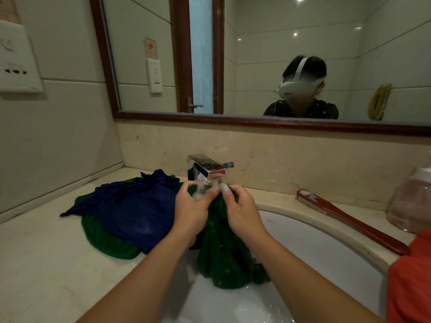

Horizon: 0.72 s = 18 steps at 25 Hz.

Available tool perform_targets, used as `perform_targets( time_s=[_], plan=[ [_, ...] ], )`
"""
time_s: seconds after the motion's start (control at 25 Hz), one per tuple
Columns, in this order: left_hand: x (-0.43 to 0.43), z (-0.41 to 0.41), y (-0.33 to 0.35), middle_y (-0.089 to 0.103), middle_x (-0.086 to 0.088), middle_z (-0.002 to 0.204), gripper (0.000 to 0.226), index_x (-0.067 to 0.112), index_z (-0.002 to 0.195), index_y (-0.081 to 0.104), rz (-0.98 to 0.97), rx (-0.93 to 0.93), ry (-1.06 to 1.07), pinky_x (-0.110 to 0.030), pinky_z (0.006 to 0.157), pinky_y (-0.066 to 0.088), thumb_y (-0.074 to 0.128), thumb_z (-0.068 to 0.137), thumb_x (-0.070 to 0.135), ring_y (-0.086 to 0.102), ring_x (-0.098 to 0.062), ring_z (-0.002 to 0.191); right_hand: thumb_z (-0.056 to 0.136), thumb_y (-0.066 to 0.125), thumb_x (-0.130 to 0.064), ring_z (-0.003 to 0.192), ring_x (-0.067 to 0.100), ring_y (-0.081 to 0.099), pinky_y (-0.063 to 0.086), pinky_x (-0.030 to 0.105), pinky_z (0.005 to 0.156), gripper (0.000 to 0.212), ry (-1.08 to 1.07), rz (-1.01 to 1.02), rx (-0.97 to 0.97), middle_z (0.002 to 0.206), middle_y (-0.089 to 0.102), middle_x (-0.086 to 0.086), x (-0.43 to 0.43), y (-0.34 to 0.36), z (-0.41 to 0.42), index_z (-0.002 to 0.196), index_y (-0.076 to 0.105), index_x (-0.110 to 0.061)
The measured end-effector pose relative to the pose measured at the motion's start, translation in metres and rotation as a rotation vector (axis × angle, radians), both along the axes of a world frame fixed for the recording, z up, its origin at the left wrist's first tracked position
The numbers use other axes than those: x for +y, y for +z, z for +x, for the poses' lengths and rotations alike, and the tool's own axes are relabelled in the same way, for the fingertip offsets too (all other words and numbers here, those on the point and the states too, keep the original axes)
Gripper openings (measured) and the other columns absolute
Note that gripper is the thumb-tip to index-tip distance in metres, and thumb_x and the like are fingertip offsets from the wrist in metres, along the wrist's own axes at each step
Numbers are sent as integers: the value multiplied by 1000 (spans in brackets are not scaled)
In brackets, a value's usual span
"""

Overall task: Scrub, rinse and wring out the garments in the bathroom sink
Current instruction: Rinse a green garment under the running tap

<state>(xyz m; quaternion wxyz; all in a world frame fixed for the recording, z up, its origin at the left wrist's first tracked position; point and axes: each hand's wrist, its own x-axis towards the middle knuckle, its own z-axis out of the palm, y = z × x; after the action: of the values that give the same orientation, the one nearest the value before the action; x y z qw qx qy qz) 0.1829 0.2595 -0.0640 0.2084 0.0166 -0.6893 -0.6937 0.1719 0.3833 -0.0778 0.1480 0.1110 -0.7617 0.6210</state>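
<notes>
Head view looks down on both my hands bunched together right under the spout of the chrome faucet (210, 167). My left hand (192, 212) and right hand (243, 214) each have the fingers curled tight round the top of a wet dark green garment (224, 255), with suds on the fingertips. The rest of it hangs between my wrists down into the white sink (326, 248). On the countertop (42, 264), just left of my left hand, a navy blue garment (130, 206) lies spread over more green cloth (109, 243); I cannot tell whether that is a separate piece. Right of the basin, a red-handled scrub brush (349, 221) lies along the sink rim, with a clear bottle (410, 201) beyond it at the counter's right edge. Open counter runs from the heaped garments to the near left corner, and open basin lies right of the hanging cloth.
</notes>
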Motion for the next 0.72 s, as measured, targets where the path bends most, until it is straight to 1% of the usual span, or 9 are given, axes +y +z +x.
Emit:
perform_targets(
  time_s=[0.08,0.2,0.24,0.32,0.36,0.48,0.56,0.64,0.72],
  plan=[
    [0,0,3,70,-6,89,25,17,93,60,36,37,74,-23,57,53,82,84,25,70,-19,77,97,63,-48,95,7,68,60,39,86,33,73,16,-36,108,68,-7,3,-1,4,123,58,-28],
    [-1,2,5,65,-5,84,25,15,88,57,47,76,184,-15,51,47,80,85,22,63,-14,71,92,75,-39,94,-2,67,60,27,82,42,186,127,-10,109,65,-16,4,0,11,127,53,-35],
    [-2,1,4,64,-4,83,25,16,86,56,57,92,204,-16,52,47,81,85,23,62,-13,70,93,74,-34,95,-6,65,58,21,82,39,193,156,10,108,64,-19,4,1,12,126,53,-36],
    [-4,-1,3,65,-4,84,27,19,85,56,72,111,230,-23,58,50,81,85,26,63,-16,73,99,67,-29,96,-13,59,50,11,79,29,176,204,45,108,61,-24,3,1,12,125,55,-35],
    [-5,-2,2,65,-5,86,27,20,85,56,69,109,235,-28,62,52,81,85,27,64,-18,77,102,62,-28,97,-12,59,48,10,79,25,149,216,62,109,61,-23,3,1,10,126,57,-32],
    [-5,-6,-1,64,-3,90,26,21,86,56,8,66,215,-32,64,49,80,86,29,63,-18,82,107,52,-28,101,-2,60,49,19,84,23,2,163,90,112,66,-11,3,-5,-1,126,64,-22],
    [-3,-6,-2,65,-2,91,24,22,88,57,-29,51,164,-33,64,53,80,86,29,64,-15,81,108,49,-27,100,4,63,53,26,85,22,-83,84,90,107,68,-8,6,-7,-8,118,67,-20],
    [-1,-5,-3,66,1,90,21,22,89,59,-38,72,140,-25,64,53,79,87,28,65,-7,79,108,48,-28,96,7,64,55,32,84,21,-145,40,61,101,69,-7,9,-5,-12,111,68,-21],
    [-2,-4,-3,67,3,90,18,22,90,60,-27,108,161,-16,63,50,77,89,27,64,-2,78,108,48,-29,97,9,64,56,37,87,22,-166,46,47,102,69,-7,9,-4,-14,113,67,-21]
  ],
)
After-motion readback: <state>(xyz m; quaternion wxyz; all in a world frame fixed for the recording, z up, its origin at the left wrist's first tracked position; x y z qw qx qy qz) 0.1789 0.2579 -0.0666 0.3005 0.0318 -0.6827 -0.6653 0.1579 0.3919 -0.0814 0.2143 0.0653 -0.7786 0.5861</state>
